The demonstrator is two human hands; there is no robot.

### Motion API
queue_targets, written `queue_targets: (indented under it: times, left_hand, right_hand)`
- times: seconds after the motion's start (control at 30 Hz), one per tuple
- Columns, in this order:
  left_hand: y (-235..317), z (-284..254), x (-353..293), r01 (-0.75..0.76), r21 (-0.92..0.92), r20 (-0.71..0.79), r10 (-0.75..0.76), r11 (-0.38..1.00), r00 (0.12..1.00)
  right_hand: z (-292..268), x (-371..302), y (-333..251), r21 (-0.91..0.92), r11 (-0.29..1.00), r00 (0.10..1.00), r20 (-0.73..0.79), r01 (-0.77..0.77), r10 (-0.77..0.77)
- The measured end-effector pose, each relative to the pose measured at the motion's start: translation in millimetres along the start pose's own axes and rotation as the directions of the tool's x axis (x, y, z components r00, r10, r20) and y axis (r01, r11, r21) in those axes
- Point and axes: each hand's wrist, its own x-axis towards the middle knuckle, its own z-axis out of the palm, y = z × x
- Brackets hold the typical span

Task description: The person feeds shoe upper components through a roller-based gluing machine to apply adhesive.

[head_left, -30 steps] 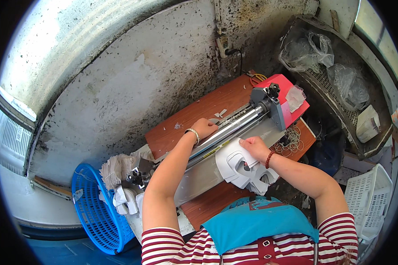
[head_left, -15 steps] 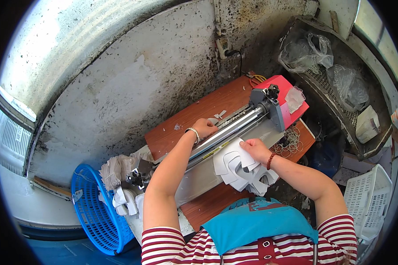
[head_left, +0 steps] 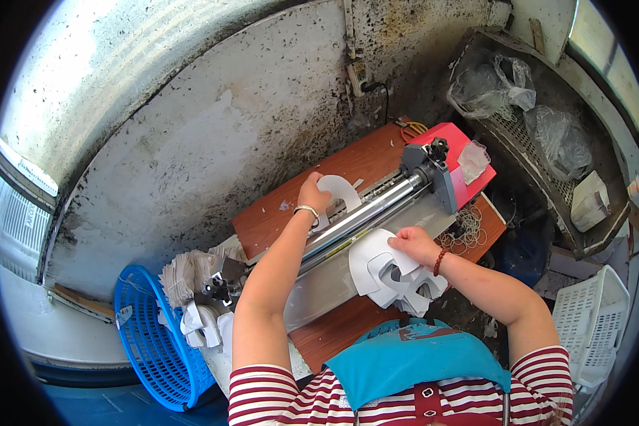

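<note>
Behind the steel roller of a bench machine, my left hand is closed on one end of a white U-shaped piece, thin and flat like card or sheet lining. The rest of the piece arches over to the far side of the roller. On the near side, my right hand pinches the edge of a stack of similar white curved pieces. That stack fans out over the machine's metal feed plate and hangs past its front edge. Exact material cannot be made out.
The machine's red end housing stands at the right of the brown table. Bundled pale pieces lie at its left end, beside a blue basket. At right are a white basket, tangled strings and plastic bags.
My left hand has moved back and slightly left from the roller, bringing up the U-shaped piece. The top of the stack at my right hand has shifted, with my right hand slightly farther right.
</note>
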Motion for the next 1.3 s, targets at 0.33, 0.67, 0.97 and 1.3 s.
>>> queue_targets:
  times: [0.33,0.67,0.97,1.3]
  left_hand:
    - [9,9,-7,-0.226,0.195,0.514,0.096,0.954,0.852]
    - [42,-4,-15,-0.159,0.103,-0.124,0.171,0.982,0.977]
    - [6,7,-3,-0.126,0.248,0.589,-0.046,0.961,0.807]
    - [38,-15,-16,-0.176,0.152,-0.105,0.193,0.973,0.975]
  right_hand:
    - [2,12,-16,0.186,0.975,0.991,0.069,-0.126,0.114]
    - [-5,13,2,0.021,0.999,0.999,-0.014,-0.035,0.035]
    - [4,23,-4,0.002,1.0,0.999,-0.043,-0.015,0.015]
    - [0,16,1,-0.011,1.0,1.0,-0.012,-0.028,0.027]
